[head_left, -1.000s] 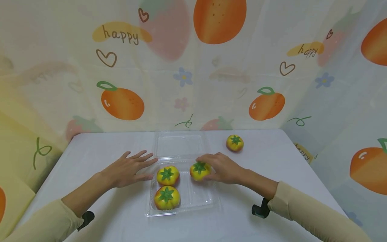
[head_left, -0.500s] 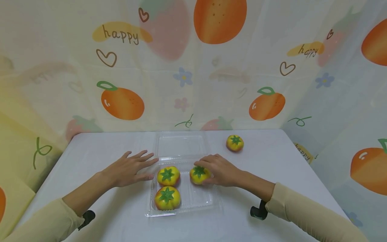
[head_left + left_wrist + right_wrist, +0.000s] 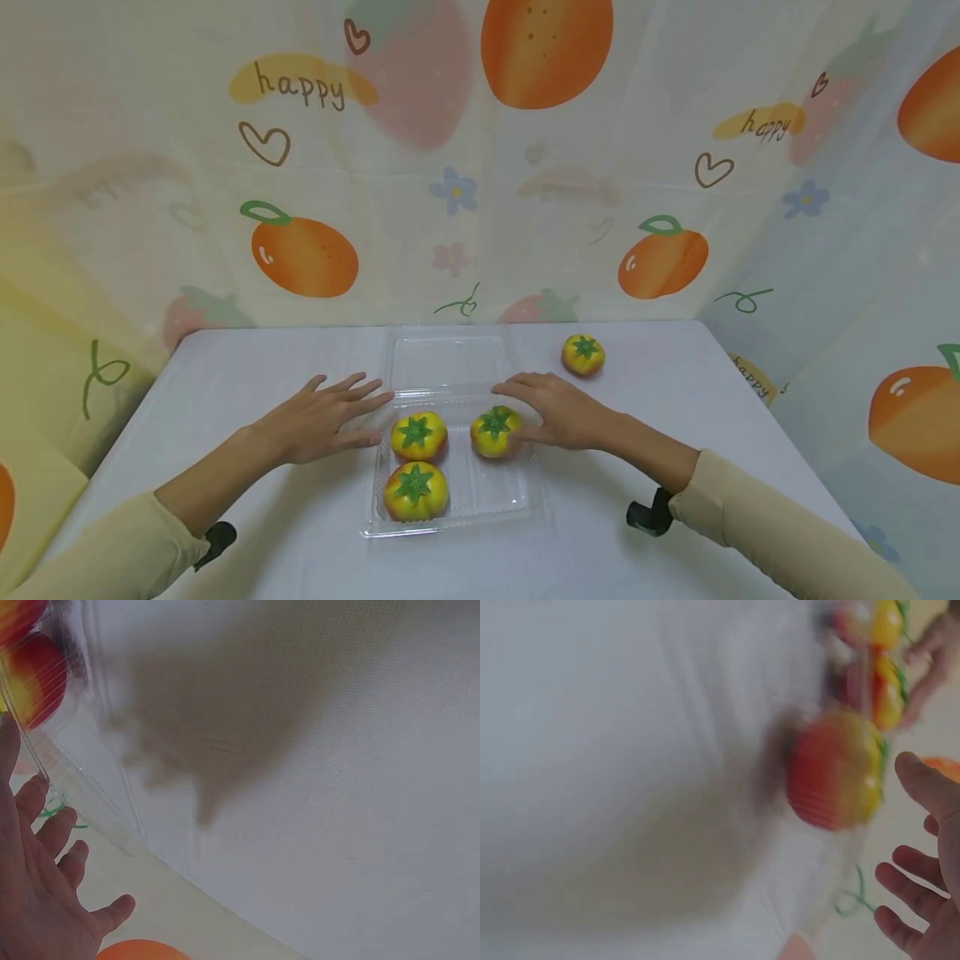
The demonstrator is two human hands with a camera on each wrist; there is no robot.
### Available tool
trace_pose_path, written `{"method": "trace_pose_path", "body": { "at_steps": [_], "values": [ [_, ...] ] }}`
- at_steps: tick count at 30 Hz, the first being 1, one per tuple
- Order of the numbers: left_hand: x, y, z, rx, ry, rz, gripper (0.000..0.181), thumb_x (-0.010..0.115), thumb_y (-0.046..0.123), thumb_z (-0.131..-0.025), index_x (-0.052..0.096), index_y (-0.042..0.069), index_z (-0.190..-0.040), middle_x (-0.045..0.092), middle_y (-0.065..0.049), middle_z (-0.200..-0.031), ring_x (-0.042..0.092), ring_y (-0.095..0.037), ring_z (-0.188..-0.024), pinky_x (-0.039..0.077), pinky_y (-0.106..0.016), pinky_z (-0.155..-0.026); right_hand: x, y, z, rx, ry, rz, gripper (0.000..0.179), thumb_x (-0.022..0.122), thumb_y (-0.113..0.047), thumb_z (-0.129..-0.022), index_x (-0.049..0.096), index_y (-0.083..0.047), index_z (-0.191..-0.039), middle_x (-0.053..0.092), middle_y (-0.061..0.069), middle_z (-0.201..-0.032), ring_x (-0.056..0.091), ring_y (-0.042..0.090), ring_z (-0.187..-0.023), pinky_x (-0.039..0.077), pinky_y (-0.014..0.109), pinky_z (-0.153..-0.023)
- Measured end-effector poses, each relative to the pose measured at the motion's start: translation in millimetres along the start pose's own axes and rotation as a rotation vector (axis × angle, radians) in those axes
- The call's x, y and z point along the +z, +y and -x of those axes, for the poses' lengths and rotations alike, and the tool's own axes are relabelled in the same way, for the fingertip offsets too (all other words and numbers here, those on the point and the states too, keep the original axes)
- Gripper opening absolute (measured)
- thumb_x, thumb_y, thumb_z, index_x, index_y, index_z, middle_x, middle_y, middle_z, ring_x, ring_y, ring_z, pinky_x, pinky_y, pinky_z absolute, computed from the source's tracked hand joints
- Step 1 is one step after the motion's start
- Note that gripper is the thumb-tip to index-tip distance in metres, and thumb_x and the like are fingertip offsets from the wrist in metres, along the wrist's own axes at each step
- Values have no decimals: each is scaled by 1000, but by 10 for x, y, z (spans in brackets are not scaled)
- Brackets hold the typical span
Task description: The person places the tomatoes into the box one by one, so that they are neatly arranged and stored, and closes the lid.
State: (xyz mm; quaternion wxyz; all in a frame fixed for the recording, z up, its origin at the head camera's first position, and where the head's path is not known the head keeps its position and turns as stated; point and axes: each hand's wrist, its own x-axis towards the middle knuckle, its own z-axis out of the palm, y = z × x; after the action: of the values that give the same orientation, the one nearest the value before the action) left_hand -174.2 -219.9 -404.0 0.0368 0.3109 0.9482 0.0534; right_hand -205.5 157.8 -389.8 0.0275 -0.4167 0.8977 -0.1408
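1 fruit [image 3: 415,493] sits in the box's [image 3: 487,496] near left corner, a 2nd fruit [image 3: 418,436] beyond, by the spread left hand [image 3: 322,421]. In its far right corner, a 3rd fruit [image 3: 491,433] lies just beside the splayed right hand [image 3: 566,412]. Near the tabletop's [image 3: 667,392] far edge, a 4th fruit [image 3: 582,357].

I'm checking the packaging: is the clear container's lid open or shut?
Open: the lid lies folded back beyond the base, and the three yellow-and-red fruits in the base are uncovered.
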Motion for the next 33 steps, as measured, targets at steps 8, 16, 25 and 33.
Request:
{"method": "trace_pose_path", "body": {
  "at_steps": [8, 16, 25, 33],
  "values": [
    [-5, 1, 0, -2, -5, 6, 68, 48, 62, -96, 47, 21, -150, 44, -10, -153, 34, -40, -143, 27, -74, -105, -443, 324, -25, 164, 191, -34, 67, 79, -32, -86, 52, -10, -143, 57, 11, -140, 58, 31, -120, 52, 52, -96],
    [0, 0, 7, -1, -2, -5, 69, 47, 63, -96, 47, 21, -150, 45, -10, -153, 35, -40, -143, 28, -74, -105, -483, 707, 20, 305, 274, -103, 71, 80, -26, -86, 47, -6, -146, 49, 15, -148, 43, 36, -138, 37, 55, -111],
    [0, -2, 4, 1, -2, -7, 69, 47, 63, -96, 47, 21, -150, 45, -10, -153, 35, -41, -143, 28, -74, -105, -262, 1043, 98, 483, 222, -147, 83, 80, -27, -86, 36, -10, -153, 39, 19, -155, 38, 41, -140, 33, 60, -111],
    [-12, 4, 4, -6, -4, -11, 68, 47, 63, -96, 47, 21, -150, 45, -10, -153, 35, -41, -142, 28, -74, -105, -135, 1223, 191, 582, 181, -193, 85, 78, -28, -88, 30, -10, -156, 38, 21, -155, 40, 45, -137, 34, 62, -109]
  ]
}}
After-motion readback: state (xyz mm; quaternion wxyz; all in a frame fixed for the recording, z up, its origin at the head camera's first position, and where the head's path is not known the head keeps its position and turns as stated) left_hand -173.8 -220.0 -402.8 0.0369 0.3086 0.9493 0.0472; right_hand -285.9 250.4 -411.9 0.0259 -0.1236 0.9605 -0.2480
